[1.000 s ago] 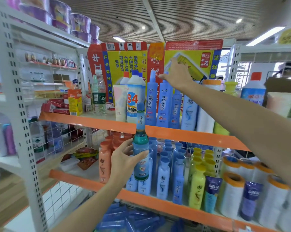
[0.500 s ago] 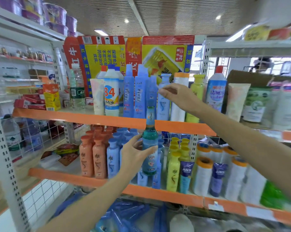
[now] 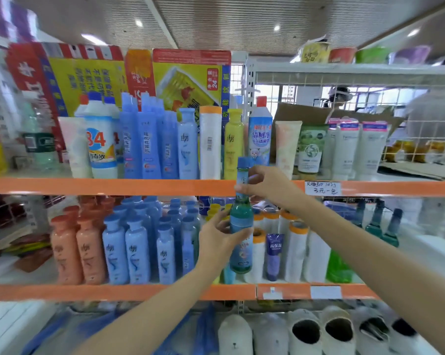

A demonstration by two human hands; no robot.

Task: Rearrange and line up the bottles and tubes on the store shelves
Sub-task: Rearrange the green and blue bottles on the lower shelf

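Green glass bottle [image 3: 241,221] with blue cap held upright in front of orange shelf edge [image 3: 114,187], between upper and middle shelves. Left hand [image 3: 220,239] grips bottle body, fingers wrapped. Right hand [image 3: 266,184] pinches bottle neck below cap. Blue bottles [image 3: 137,248] stand in rows just left; white orange-capped tubes [image 3: 297,249] behind.

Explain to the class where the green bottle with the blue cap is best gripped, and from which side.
Grip the green bottle around its wide round body from the open aisle side, as the left hand does. The right hand pinches the slim neck, which steadies it but probably would carry it less securely.
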